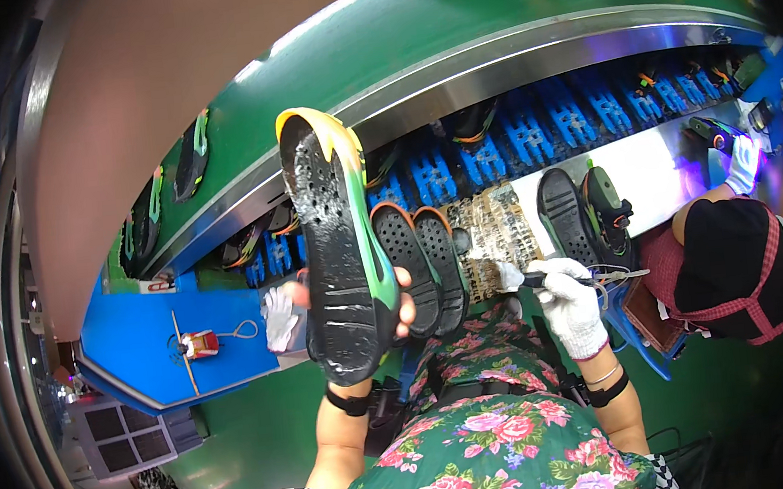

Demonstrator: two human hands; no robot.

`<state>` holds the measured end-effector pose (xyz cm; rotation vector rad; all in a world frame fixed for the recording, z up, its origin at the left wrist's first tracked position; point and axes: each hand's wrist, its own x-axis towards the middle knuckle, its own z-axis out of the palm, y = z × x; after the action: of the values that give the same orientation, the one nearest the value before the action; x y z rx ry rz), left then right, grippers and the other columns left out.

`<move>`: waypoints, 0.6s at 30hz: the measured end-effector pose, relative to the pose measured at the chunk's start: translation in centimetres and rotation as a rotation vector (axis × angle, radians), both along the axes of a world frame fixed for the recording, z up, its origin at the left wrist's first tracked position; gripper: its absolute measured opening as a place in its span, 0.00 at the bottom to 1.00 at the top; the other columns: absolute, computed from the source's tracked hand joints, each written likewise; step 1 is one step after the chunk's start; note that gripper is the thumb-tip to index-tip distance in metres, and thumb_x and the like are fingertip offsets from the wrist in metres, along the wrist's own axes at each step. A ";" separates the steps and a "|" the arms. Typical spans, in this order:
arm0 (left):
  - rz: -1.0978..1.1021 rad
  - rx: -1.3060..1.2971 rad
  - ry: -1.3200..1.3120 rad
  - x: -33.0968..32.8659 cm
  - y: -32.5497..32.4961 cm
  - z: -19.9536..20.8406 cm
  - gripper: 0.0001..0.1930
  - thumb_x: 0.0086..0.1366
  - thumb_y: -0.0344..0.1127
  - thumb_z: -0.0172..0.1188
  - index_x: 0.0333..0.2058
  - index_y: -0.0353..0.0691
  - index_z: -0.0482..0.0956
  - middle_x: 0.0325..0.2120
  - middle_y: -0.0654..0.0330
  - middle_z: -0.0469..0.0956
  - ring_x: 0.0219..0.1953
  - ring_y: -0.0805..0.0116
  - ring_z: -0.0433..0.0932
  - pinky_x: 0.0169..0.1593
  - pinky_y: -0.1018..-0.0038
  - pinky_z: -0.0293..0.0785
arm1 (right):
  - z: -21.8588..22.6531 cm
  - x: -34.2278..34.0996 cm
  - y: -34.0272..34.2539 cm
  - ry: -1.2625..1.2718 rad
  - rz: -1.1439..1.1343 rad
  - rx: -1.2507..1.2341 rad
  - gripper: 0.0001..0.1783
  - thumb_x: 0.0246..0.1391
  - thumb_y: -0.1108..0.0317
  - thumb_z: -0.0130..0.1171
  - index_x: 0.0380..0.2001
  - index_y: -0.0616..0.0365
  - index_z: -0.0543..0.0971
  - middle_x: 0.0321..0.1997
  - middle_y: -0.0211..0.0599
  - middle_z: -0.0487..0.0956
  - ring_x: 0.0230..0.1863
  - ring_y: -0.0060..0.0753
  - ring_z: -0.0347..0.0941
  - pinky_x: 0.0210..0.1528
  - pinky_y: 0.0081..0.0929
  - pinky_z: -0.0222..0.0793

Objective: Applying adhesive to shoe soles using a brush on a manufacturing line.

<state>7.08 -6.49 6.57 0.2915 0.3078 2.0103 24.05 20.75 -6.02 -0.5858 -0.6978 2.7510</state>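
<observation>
My bare left hand (404, 302) grips a shoe sole (329, 260) from beneath, thumb on one edge and fingers on the other. The sole stands nearly upright, its black perforated inner face toward me; its rim fades from yellow to green. Wet-looking shiny patches show on that face. In a white knit glove, my right hand (569, 307) is closed around the dark handle of a brush (512, 276) with pale bristles, held apart from the sole. Between the hands, two more black soles (405, 260) lean side by side near a stained, textured work surface (480, 236).
A green belt (373, 53) with soles curves along the far side, above a row of blue racks (432, 179). At right, a sole (565, 214) and a dark shoe piece (606, 205) stand near a white surface (653, 172). Beyond, a co-worker's gloved hand (744, 163) touches a shoe.
</observation>
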 end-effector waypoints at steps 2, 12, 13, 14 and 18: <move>-0.223 0.012 0.287 -4.0 -0.3 0.1 0.67 0.46 0.76 0.68 0.66 0.23 0.50 0.52 0.28 0.69 0.44 0.39 0.81 0.45 0.56 0.83 | 0.0 -0.1 -0.2 -0.010 0.001 0.017 0.12 0.49 0.80 0.61 0.39 0.69 0.82 0.43 0.51 0.84 0.31 0.26 0.78 0.34 0.21 0.76; 0.547 0.318 -0.293 -19.8 5.8 5.4 0.59 0.60 0.61 0.63 0.71 0.28 0.35 0.70 0.34 0.41 0.71 0.36 0.48 0.70 0.47 0.61 | -0.2 -1.0 -2.7 -0.038 0.086 0.251 0.12 0.55 0.73 0.62 0.42 0.65 0.84 0.27 0.30 0.81 0.26 0.17 0.72 0.27 0.15 0.62; 0.570 0.429 -0.357 -20.1 6.3 4.1 0.60 0.62 0.62 0.60 0.70 0.24 0.31 0.70 0.34 0.40 0.72 0.39 0.48 0.73 0.50 0.56 | 0.3 -0.8 -2.9 -0.055 0.058 0.231 0.12 0.55 0.73 0.62 0.42 0.65 0.85 0.27 0.29 0.81 0.25 0.16 0.71 0.26 0.15 0.60; 0.566 0.467 -0.433 -18.3 8.0 4.4 0.58 0.63 0.60 0.61 0.71 0.26 0.32 0.71 0.36 0.42 0.73 0.43 0.49 0.72 0.51 0.56 | 0.2 -0.4 -2.8 -0.052 0.063 0.236 0.12 0.55 0.74 0.62 0.42 0.65 0.85 0.29 0.30 0.82 0.25 0.17 0.72 0.27 0.15 0.61; 0.509 0.032 -0.139 -16.3 11.9 1.7 0.40 0.66 0.50 0.61 0.65 0.24 0.59 0.63 0.40 0.66 0.63 0.46 0.70 0.64 0.54 0.69 | -0.9 0.5 -2.8 -0.068 -0.001 0.144 0.12 0.54 0.75 0.62 0.42 0.66 0.84 0.30 0.32 0.83 0.26 0.19 0.73 0.29 0.16 0.66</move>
<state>-9.27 5.42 8.28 0.0949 0.2805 2.5241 24.54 17.95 -6.94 -0.6502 -0.9016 2.6619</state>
